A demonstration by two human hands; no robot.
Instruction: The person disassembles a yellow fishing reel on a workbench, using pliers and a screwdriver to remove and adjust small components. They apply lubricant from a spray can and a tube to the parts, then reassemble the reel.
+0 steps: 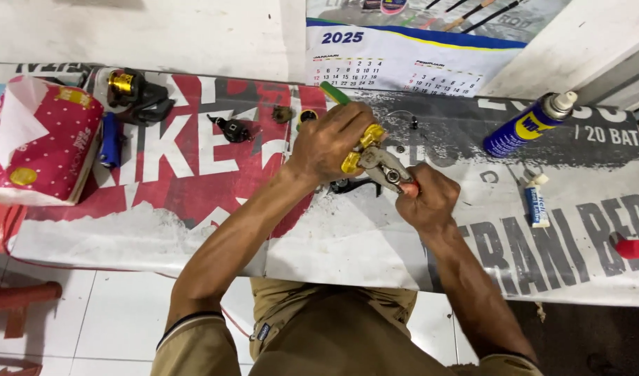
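A small gold part (361, 147) was held clenched in the left hand (333, 143) at the worktop's (347, 237) centre while pliers (386, 167), grasped by the right hand (425, 202), were closed on it from four o'clock, seemingly mid-loosening, calling for steady twisting.

Bare counter (194, 230) lies open left of my left hand (331, 143); right of it, a blue spray can (525, 124) and small white tube (537, 203) crowd the way.

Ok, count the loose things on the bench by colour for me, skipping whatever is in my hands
Blue: 2, spray can, small bottle
Red: 2, cap, dotted tissue pack
White: 1, tube
Black: 2, reel body, small part
Total: 7
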